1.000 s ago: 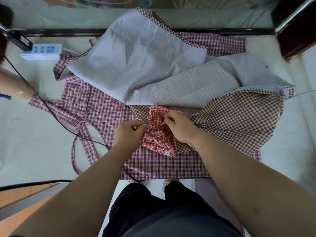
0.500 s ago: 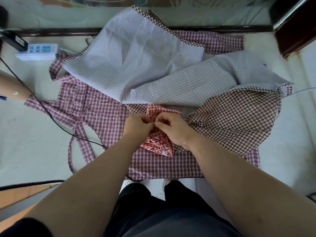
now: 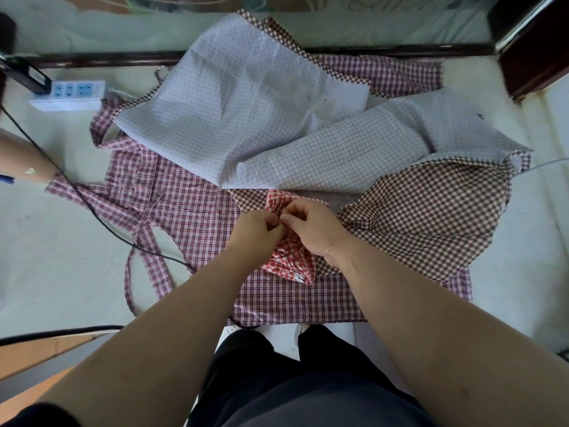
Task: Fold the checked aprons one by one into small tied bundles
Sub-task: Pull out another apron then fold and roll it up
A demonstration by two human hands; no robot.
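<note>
A small red-and-white checked apron bundle lies in the middle of the pile, on top of a spread maroon plaid apron. My left hand and my right hand meet above the bundle, fingertips touching, each pinching the bundle's cloth or tie at its top. A brown checked apron lies to the right, its pale underside folded over the back of the pile.
A white power strip sits at the back left, and a black cable runs from it across the plaid apron's ties. Another person's forearm reaches in at the left edge. A dark wooden frame stands at back right.
My hands have drawn together over the red bundle, from a little apart to fingertips touching. The bundle has stayed in place.
</note>
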